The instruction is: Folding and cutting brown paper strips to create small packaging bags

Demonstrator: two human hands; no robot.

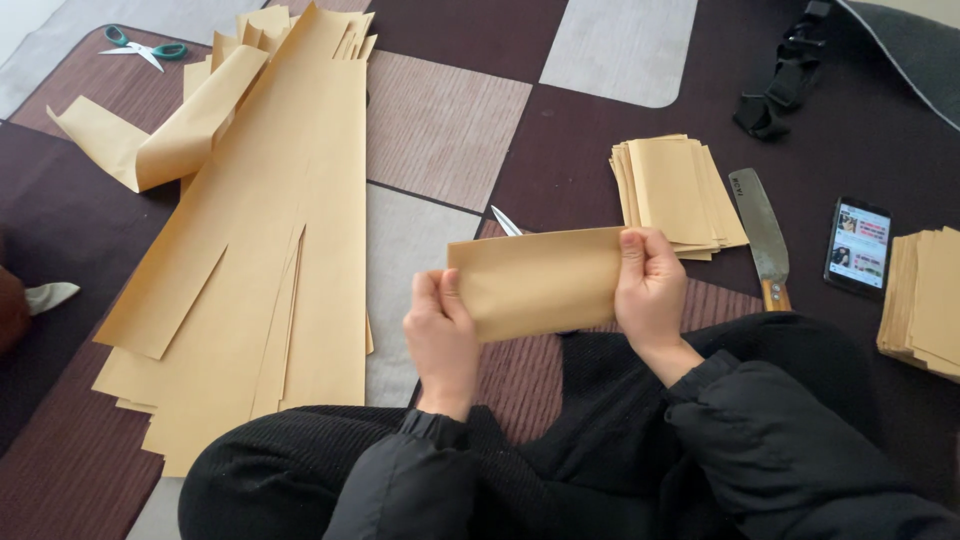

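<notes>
A folded rectangle of brown kraft paper [535, 282] is held up over my lap. My left hand [441, 336] pinches its lower left corner, thumb on top. At the other end, my right hand [650, 288] grips its right edge with the fingers wrapped around. Just behind the paper, the metal tip of a pair of scissors [507, 222] pokes out; the rest is hidden by the sheet. I sit cross-legged in black clothing on a patchwork rug.
Long brown paper strips [270, 220] lie at left, green-handled scissors [145, 48] behind them. A stack of folded brown pieces [675, 192] sits beyond my right hand, a wood-handled broad blade [763, 236] and a phone [858, 247] beside it. Another stack [925, 300] is far right.
</notes>
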